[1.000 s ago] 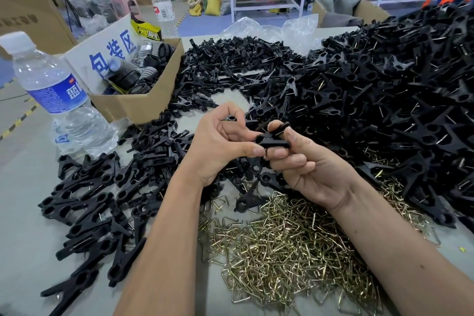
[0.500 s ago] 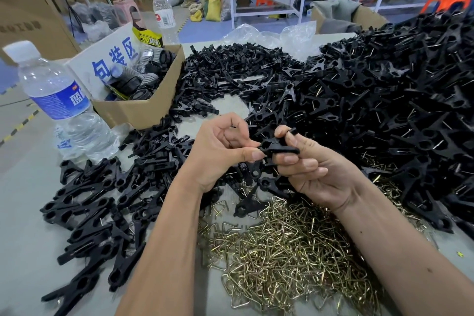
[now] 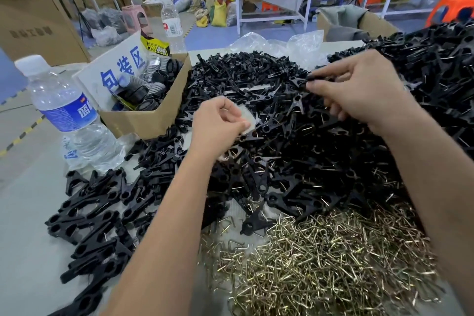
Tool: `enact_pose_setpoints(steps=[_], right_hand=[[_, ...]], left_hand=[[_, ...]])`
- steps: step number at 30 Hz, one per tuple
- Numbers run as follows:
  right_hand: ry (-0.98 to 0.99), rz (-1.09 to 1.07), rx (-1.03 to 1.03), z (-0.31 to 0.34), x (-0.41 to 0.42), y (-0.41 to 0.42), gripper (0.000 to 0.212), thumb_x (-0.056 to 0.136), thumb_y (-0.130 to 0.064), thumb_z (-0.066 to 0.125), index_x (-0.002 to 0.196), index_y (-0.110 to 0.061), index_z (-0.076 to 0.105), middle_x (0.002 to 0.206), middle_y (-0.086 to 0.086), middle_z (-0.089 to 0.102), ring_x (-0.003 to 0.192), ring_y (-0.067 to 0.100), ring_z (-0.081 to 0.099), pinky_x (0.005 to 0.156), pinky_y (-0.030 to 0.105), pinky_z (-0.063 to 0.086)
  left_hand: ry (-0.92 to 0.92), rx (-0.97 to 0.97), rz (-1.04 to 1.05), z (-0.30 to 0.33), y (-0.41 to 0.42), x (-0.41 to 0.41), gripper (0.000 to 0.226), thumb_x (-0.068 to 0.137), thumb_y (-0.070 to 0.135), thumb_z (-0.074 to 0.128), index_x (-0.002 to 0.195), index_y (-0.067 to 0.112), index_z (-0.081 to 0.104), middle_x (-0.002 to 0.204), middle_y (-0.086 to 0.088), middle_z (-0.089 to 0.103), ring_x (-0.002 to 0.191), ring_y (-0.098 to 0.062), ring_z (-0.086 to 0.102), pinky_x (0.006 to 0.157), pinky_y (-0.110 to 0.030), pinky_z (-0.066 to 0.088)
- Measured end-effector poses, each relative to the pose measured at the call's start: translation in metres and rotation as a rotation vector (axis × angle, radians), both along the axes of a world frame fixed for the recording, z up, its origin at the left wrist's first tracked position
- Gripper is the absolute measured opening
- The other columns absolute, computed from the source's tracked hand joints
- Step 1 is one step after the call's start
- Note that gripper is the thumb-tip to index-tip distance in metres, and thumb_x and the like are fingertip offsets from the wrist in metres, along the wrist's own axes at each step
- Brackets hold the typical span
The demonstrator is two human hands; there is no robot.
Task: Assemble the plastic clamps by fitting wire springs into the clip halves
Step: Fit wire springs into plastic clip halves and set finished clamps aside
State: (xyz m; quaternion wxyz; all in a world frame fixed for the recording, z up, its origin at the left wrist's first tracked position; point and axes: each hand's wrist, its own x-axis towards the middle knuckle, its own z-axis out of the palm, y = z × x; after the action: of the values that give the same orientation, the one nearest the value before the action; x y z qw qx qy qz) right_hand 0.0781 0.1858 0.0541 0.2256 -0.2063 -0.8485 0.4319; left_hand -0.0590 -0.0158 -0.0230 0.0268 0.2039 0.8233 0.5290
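Over the heap of black clip halves [image 3: 256, 79], our right hand [image 3: 359, 90] pinched one clip half [image 3: 306, 81]; our left hand [image 3: 218, 126], apart, was curled on nothing. The cardboard box [image 3: 143, 120] sign read 包装区.

My hands have come apart. A second ago both met at the centre of the frame, pinching one black clip between them; now the right hand [image 3: 359, 90] has gone up and to the right of centre, over the heap of clip halves [image 3: 256, 79], with a black clip piece [image 3: 306, 79] pinched at its fingertips. The left hand [image 3: 218, 126] has drifted a little left of centre, fingers curled; it is blurred, so I cannot tell whether it holds anything. My view has also tilted up, so more of the room behind the table shows along the upper edge.
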Motion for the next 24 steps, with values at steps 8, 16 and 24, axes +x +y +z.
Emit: enact_pose_setpoints(steps=[8,16,24], right_hand=[[-0.31,-0.01,0.588,0.011,-0.133,-0.018,0.012,0.089,-0.019,0.076,0.099,-0.014,0.08,0.092,0.007,0.076,0.084,0.023,0.07,0.083,0.037,0.061],[-0.611,0.329,0.916,-0.066,-0.237,-0.032,0.035,0.093,-0.004,0.058,0.126,-0.013,0.061,0.128,0.019,0.058,0.124,0.04,0.053,0.104,0.05,0.05],[-0.548,0.416,0.751,-0.063,-0.229,-0.04,0.011,0.083,-0.002,0.073,0.088,-0.012,0.072,0.096,0.011,0.073,0.091,0.029,0.067,0.074,0.033,0.052]], left_hand=[[0.261,-0.686,0.126,0.002,0.033,-0.092,0.03,0.084,-0.001,0.059,0.105,0.018,0.069,0.109,-0.007,0.065,0.113,-0.031,0.054,0.09,-0.037,0.047],[0.344,-0.945,0.053,-0.013,0.044,-0.127,0.027,0.1,0.01,0.052,0.125,0.019,0.06,0.132,-0.014,0.051,0.133,-0.039,0.038,0.095,-0.047,0.044],[0.18,-0.831,-0.003,-0.008,0.038,-0.123,0.02,0.087,0.021,0.08,0.1,0.013,0.067,0.105,-0.01,0.069,0.094,-0.03,0.064,0.072,-0.037,0.046]])
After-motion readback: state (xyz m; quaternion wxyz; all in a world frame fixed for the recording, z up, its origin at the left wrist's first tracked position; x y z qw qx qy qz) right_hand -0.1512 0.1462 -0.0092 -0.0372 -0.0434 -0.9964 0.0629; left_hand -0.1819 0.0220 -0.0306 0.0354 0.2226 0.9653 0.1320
